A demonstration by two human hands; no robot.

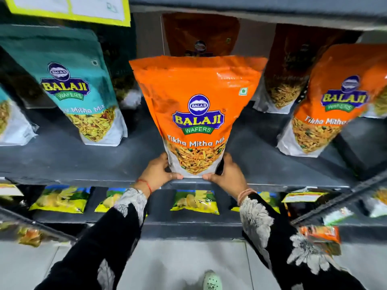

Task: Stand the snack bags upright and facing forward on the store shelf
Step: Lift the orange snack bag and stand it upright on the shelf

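- My left hand (158,172) and right hand (227,174) are gripping the orange snack bag (196,114) at its base
- Between my fingers it is standing upright, front facing me, on the grey shelf (83,164)

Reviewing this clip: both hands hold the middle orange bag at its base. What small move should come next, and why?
Probably let go. The orange bag already stands upright, label forward, at the shelf front edge, with the left hand and right hand cupping its base.

Shop: stocked shelf (83,162) of snack bags (198,114)
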